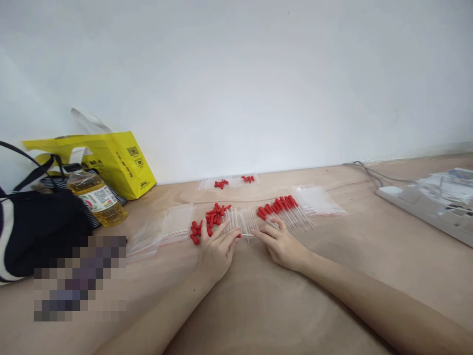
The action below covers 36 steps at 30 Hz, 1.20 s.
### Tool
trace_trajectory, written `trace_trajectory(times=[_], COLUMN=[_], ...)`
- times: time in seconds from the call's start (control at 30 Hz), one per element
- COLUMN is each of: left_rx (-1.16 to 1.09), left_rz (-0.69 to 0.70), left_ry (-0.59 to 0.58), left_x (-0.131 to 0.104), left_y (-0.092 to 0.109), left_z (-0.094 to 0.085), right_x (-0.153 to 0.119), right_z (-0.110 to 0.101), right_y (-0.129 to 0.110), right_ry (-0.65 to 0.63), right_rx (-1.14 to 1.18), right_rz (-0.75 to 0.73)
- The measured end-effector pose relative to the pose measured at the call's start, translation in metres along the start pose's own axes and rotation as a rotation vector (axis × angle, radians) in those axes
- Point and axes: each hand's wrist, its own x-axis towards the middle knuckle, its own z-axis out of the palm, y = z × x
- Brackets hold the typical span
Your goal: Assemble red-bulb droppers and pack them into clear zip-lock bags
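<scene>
Pinches a red dropper bulb [239,235] between the fingertips of the left hand [216,249], and grips a clear tube [247,235] near its far end in the right hand [286,246], probably to line up bulb and tube end to end, with both ends steadied low over the table [258,305]. Has the loose red bulbs [213,217] heaped beside the left hand and the bare clear tubes [236,218] laid side by side between the two hands, seemingly for a short reach to either. Shows the bulb-fitted droppers [284,207] in a slanting row beyond the right hand, likely so as not to mix with the bare tubes. Leaves clear zip bags at both sides, left [177,224] and right [320,199], perhaps to free the middle for handling. Brings the left forearm in from the lower left, hand angled inward, back upward, fingers partly spread and bent. Brings the right forearm in from the lower right, palm down, wrist nearly straight, fingers curled toward the left fingertips, without touching them.
</scene>
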Motion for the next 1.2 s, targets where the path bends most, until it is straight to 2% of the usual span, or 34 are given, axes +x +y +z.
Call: trace_trajectory(times=[0.3,0.6,0.83,1.07,1.2], left_rx=[-0.032,-0.039,-0.04,0.02,0.054], left_rz=[0.037,0.134,0.162,0.136,0.14], left_ry=[0.046,0.064,0.075,0.076,0.069], left_x=[0.002,0.001,0.004,0.007,0.004], left_y=[0.004,0.007,0.01,0.002,-0.001], left_z=[-0.004,-0.004,-0.005,-0.006,-0.003], right_x=[0.001,0.005,0.011,0.011,0.006], right_z=[-0.002,-0.008,-0.007,-0.007,-0.003], right_y=[-0.005,-0.009,-0.014,-0.005,0.0], right_ry=[0.081,0.137,0.154,0.128,0.17], right_rx=[-0.014,-0.131,-0.082,-0.158,-0.144], right_rz=[-0.018,-0.142,-0.127,-0.055,-0.068])
